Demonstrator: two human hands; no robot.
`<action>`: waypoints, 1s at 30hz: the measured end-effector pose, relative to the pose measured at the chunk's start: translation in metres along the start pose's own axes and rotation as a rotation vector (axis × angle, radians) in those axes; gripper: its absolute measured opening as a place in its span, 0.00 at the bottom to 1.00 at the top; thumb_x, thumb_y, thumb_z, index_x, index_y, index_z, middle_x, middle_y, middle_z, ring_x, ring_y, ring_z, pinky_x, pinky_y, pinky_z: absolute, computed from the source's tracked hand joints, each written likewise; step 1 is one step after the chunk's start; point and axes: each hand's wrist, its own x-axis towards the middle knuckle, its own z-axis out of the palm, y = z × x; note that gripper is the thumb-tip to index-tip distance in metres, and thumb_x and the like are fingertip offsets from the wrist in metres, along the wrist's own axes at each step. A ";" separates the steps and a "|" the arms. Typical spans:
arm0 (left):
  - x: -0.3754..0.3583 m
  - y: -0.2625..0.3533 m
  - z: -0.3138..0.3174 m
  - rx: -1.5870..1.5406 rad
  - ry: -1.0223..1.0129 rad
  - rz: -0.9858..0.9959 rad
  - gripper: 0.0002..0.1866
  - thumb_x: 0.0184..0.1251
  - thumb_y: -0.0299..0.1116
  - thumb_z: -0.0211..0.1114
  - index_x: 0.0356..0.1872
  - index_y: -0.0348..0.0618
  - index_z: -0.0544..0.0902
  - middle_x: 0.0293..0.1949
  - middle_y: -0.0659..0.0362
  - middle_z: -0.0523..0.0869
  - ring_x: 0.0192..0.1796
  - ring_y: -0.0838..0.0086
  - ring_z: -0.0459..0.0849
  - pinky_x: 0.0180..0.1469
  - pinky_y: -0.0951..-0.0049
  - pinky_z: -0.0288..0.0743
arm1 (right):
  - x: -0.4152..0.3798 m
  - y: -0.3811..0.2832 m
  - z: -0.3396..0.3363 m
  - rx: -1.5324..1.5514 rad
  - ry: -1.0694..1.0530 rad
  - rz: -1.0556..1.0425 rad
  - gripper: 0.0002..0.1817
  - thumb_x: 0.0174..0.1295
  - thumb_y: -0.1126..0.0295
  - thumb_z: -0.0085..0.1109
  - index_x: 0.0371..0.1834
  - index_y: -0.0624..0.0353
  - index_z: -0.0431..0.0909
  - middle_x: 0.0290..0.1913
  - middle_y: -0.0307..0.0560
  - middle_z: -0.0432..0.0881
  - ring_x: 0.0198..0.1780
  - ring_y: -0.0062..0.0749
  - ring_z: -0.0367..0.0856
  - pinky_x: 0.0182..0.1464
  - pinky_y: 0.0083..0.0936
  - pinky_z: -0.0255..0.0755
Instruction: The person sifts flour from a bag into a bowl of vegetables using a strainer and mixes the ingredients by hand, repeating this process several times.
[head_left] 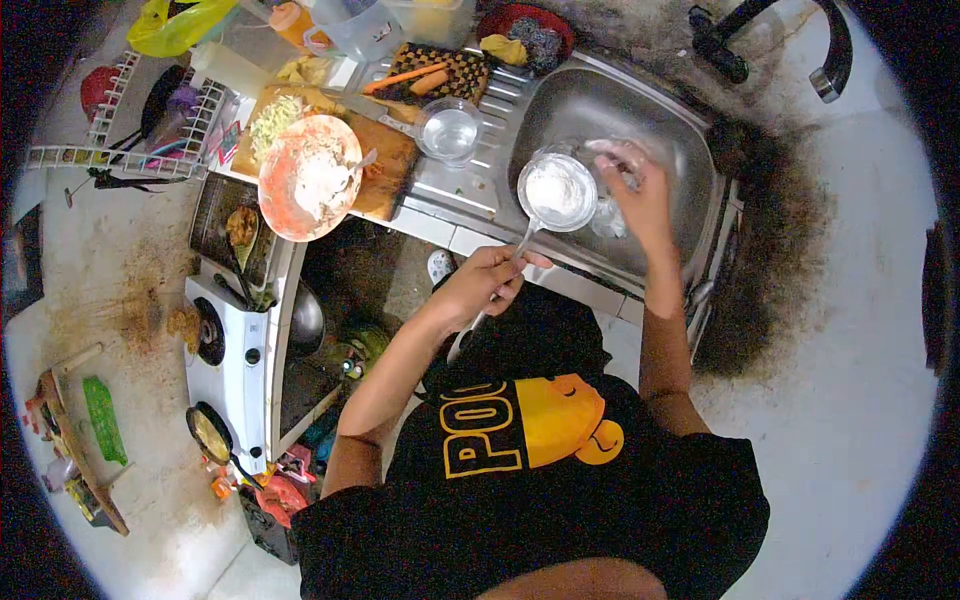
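My left hand (490, 283) is closed around the pale handle of a long-handled round cup (532, 226), which holds white powder (558, 190). The cup is over the near left part of the sink (670, 215), and the handle runs on below my fingers. Just right of the cup's rim is my right hand (640, 190), its fingers bent and smeared by motion. Crumpled clear plastic (609, 218) shows below those fingers; whether they grip anything, I cannot tell.
Left of the sink stand a clear bowl of liquid (450, 132) and a plate with white powder (325, 185), by a cutting board (395, 160) with shredded vegetable (276, 125). Carrots (405, 78) lie behind. A stove (230, 370) is far left; a black faucet (740, 45) overhangs behind.
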 end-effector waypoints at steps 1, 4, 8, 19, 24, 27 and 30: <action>0.002 0.001 0.000 -0.010 -0.003 -0.027 0.16 0.70 0.31 0.48 0.54 0.38 0.76 0.18 0.72 0.60 0.17 0.88 0.56 0.16 0.87 0.48 | 0.000 -0.002 0.000 0.021 -0.086 -0.018 0.10 0.59 0.76 0.57 0.43 0.62 0.82 0.41 0.44 0.83 0.43 0.24 0.79 0.46 0.21 0.70; -0.004 0.009 -0.001 -0.024 -0.007 -0.023 0.16 0.70 0.32 0.48 0.54 0.38 0.76 0.17 0.73 0.60 0.17 0.88 0.55 0.15 0.87 0.47 | -0.001 -0.003 0.004 -0.008 -0.126 -0.008 0.11 0.59 0.75 0.57 0.45 0.61 0.81 0.45 0.44 0.81 0.47 0.28 0.78 0.52 0.23 0.69; -0.024 0.029 -0.005 -0.017 0.008 -0.024 0.16 0.70 0.32 0.49 0.54 0.37 0.76 0.16 0.73 0.60 0.16 0.88 0.54 0.15 0.86 0.46 | 0.006 -0.016 0.014 -0.048 -0.175 -0.144 0.14 0.58 0.75 0.58 0.48 0.59 0.81 0.54 0.46 0.76 0.56 0.34 0.74 0.58 0.27 0.65; -0.143 0.063 -0.048 -0.043 0.340 0.186 0.15 0.69 0.30 0.49 0.51 0.35 0.77 0.16 0.73 0.61 0.15 0.89 0.55 0.15 0.85 0.44 | 0.066 -0.115 0.114 -0.087 -0.469 -0.543 0.20 0.51 0.62 0.67 0.49 0.48 0.82 0.65 0.50 0.62 0.67 0.50 0.55 0.69 0.41 0.48; -0.175 0.054 -0.082 -0.052 0.428 0.283 0.17 0.67 0.28 0.47 0.51 0.33 0.77 0.15 0.73 0.59 0.15 0.89 0.53 0.15 0.84 0.44 | 0.072 -0.147 0.177 -0.234 -0.545 -0.685 0.23 0.51 0.57 0.66 0.53 0.35 0.80 0.69 0.54 0.52 0.69 0.56 0.48 0.68 0.48 0.45; -0.180 0.054 -0.098 -0.103 0.447 0.309 0.16 0.67 0.28 0.47 0.51 0.33 0.77 0.16 0.73 0.60 0.15 0.89 0.53 0.15 0.85 0.45 | 0.070 -0.156 0.202 -0.269 -0.612 -0.719 0.22 0.54 0.59 0.63 0.56 0.32 0.78 0.70 0.55 0.51 0.69 0.54 0.47 0.68 0.48 0.43; -0.179 0.054 -0.116 -0.107 0.476 0.329 0.16 0.67 0.28 0.47 0.51 0.33 0.77 0.18 0.73 0.61 0.15 0.89 0.54 0.15 0.85 0.46 | 0.069 -0.156 0.217 -0.298 -0.665 -0.699 0.24 0.55 0.63 0.61 0.57 0.30 0.76 0.70 0.55 0.51 0.68 0.54 0.48 0.68 0.47 0.43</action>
